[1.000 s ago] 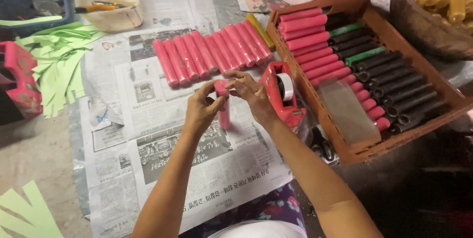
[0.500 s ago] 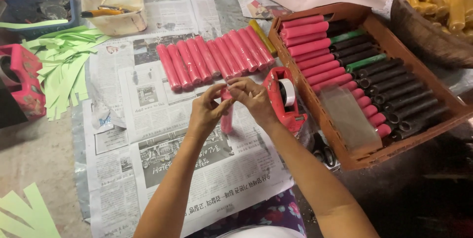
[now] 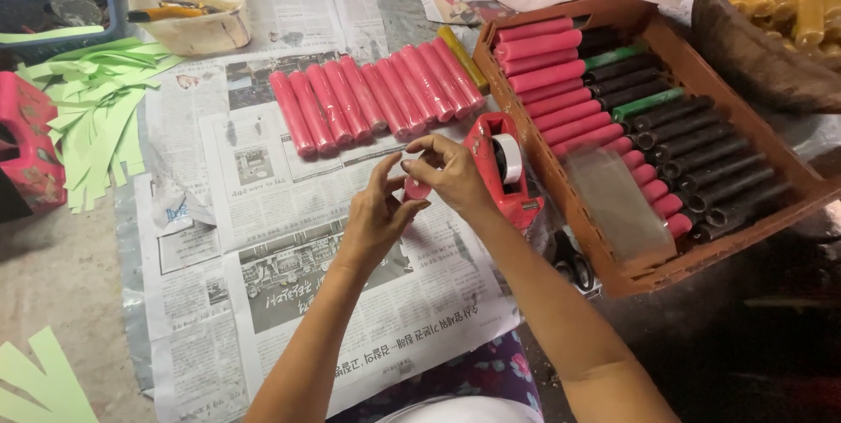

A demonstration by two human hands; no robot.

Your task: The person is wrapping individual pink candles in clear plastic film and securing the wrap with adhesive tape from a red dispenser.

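Observation:
My left hand (image 3: 375, 213) and my right hand (image 3: 448, 173) together hold one pink paper-wrapped tube (image 3: 416, 187) over the newspaper (image 3: 263, 239), its round end facing up at me. Fingers of both hands pinch around that end. Beyond the hands a row of several finished pink tubes (image 3: 372, 97) lies side by side on the newspaper, with one yellow tube (image 3: 462, 57) at its right end. A red tape dispenser (image 3: 501, 165) stands just right of my right hand.
A brown wooden tray (image 3: 648, 261) at the right holds pink, black and green tubes. A basket of yellow tubes (image 3: 771, 11) is at top right. Green paper strips (image 3: 92, 116), a red box (image 3: 26, 151), a plastic tub (image 3: 188, 3) and scissors (image 3: 574, 265) lie around.
The tube, earlier hanging lengthwise below my fingers, is now turned end-on towards me. Both hands have stayed in about the same place over the newspaper.

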